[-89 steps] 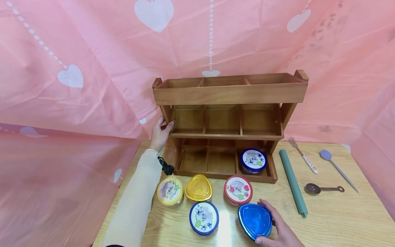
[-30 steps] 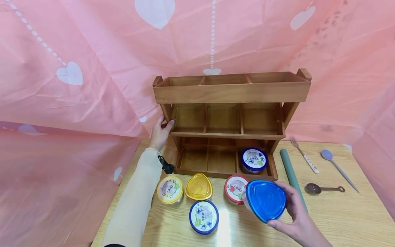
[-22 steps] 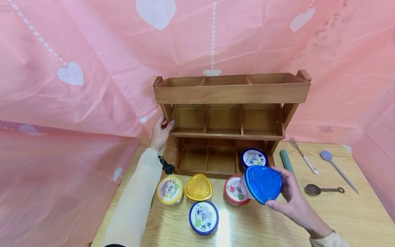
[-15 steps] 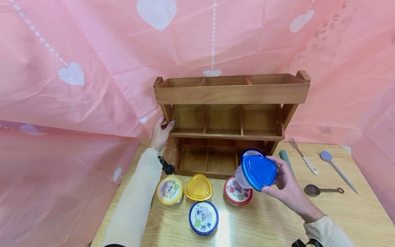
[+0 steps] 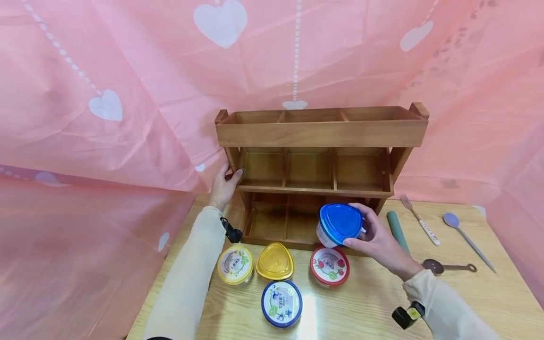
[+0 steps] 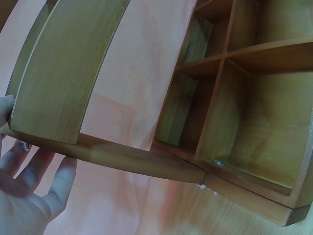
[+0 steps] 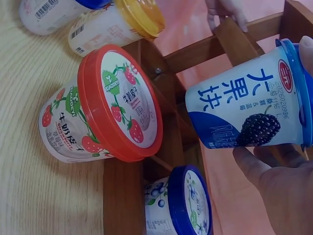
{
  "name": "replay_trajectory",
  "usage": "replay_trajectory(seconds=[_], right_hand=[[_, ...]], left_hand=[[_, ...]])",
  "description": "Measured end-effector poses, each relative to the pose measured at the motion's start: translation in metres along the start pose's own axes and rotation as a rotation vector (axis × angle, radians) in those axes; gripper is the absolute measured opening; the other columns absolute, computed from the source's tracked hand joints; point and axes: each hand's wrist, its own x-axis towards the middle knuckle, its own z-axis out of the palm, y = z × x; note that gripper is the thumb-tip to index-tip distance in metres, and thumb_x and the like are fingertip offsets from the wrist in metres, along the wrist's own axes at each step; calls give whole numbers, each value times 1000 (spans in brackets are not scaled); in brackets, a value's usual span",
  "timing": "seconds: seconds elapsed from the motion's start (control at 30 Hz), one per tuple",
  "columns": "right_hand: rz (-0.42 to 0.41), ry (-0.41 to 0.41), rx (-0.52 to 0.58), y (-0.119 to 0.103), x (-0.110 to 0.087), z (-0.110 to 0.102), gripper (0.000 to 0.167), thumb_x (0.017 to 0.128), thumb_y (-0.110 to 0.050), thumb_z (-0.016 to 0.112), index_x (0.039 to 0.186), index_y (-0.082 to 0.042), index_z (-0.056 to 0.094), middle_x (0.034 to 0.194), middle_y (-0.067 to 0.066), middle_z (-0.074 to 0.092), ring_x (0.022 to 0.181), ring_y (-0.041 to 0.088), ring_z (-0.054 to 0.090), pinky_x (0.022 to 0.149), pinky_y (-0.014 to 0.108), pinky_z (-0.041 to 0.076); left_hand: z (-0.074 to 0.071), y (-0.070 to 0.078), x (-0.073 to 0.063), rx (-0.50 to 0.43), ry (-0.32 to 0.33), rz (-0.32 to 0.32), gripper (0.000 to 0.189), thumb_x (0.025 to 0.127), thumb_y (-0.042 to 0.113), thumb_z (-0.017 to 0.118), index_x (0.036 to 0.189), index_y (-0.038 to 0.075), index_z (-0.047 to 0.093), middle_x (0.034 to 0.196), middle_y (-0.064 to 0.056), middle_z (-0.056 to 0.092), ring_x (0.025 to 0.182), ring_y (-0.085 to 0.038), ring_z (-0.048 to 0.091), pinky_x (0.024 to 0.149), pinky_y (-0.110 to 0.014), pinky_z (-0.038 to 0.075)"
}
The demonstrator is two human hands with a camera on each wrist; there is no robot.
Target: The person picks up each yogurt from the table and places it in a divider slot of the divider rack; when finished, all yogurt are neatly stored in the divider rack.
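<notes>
In the head view my right hand [image 5: 376,238] holds a yogurt cup [image 5: 340,223] with a blue, rounded-triangular lid, tilted in front of the rack's bottom tier. Thumb and fingers clasp its sides; the right wrist view shows a blackberry printed on the cup [image 7: 244,100]. My left hand [image 5: 224,189] grips the left side frame of the three-tier wooden rack [image 5: 320,134], its fingers [image 6: 63,181] curled under the side bar. A round blue-lidded tub [image 7: 190,205] sits in the bottom right compartment, hidden behind the held cup in the head view.
On the table in front stand a red-lidded tub [image 5: 329,266], a yellow-lidded tub [image 5: 235,264], a gold-lidded cup [image 5: 275,261] and a blue-lidded tub [image 5: 282,303]. To the right lie a green roll [image 5: 397,231], a fork [image 5: 420,219], a measuring spoon [image 5: 448,267] and a lilac-headed spoon [image 5: 467,241].
My right hand has lifted the blue-lidded cup from the front of the table and carried it forward past the red-lidded tub to the bottom tier. My left hand stays on the rack.
</notes>
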Motion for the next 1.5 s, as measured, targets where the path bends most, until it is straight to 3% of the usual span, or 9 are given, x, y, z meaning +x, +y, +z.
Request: replay_trajectory(seconds=[0.27, 0.5, 0.73, 0.93, 1.13, 1.3, 1.37, 1.5], right_hand=[[17, -13, 0, 7, 17, 8, 83, 89, -22, 74, 152, -22, 20, 153, 21, 29, 135, 52, 34, 101, 64, 44], [72, -20, -33, 14, 30, 15, 88, 87, -29, 76, 153, -21, 18, 154, 23, 27, 136, 52, 34, 103, 62, 43], [167, -37, -129, 18, 46, 20, 95, 84, -46, 75, 152, -19, 16, 154, 24, 26, 135, 52, 35, 99, 61, 47], [215, -53, -183, 23, 61, 25, 103, 81, -56, 74, 154, -18, 12, 157, 24, 21, 138, 52, 30, 103, 65, 42], [212, -53, -216, 28, 72, 27, 103, 80, -55, 75, 155, -17, 17, 158, 22, 24, 138, 51, 33, 105, 66, 39], [191, -69, -319, 29, 80, 33, 99, 80, -55, 75, 153, -13, 23, 154, 23, 29, 136, 49, 35, 106, 67, 37], [190, -77, -358, 29, 82, 36, 99, 80, -55, 75, 152, -11, 24, 152, 24, 31, 135, 49, 36, 106, 67, 37], [185, -80, -393, 28, 86, 39, 98, 79, -53, 77, 151, -10, 26, 149, 24, 35, 133, 49, 39, 104, 66, 40]], left_hand=[[0, 2, 0, 6, -6, 2, 54, 100, 36, 56, 150, 25, 39, 153, -7, 41, 132, -31, 49, 109, -49, 44], [0, 0, 1, 19, 1, -6, 53, 100, 35, 56, 150, 26, 40, 153, -5, 42, 132, -30, 49, 109, -48, 44], [0, 0, 1, 21, 5, 3, 53, 101, 35, 56, 150, 27, 39, 153, -4, 42, 132, -30, 49, 110, -48, 44], [0, 0, 0, 16, 1, -6, 53, 100, 36, 56, 150, 28, 39, 153, -4, 42, 132, -29, 50, 109, -47, 44], [0, -1, 0, 5, -9, 5, 52, 100, 35, 56, 150, 27, 40, 153, -4, 41, 132, -30, 50, 109, -48, 44], [-1, -1, 1, -17, -11, 36, 50, 101, 31, 57, 148, 25, 42, 152, -7, 43, 130, -31, 51, 108, -48, 45], [-1, 1, -1, -15, -14, 31, 51, 101, 32, 56, 149, 26, 41, 153, -7, 42, 130, -31, 51, 108, -47, 45], [-2, 20, -12, -25, -36, -5, 52, 102, 27, 55, 151, 22, 38, 155, -9, 39, 133, -33, 47, 111, -49, 42]])
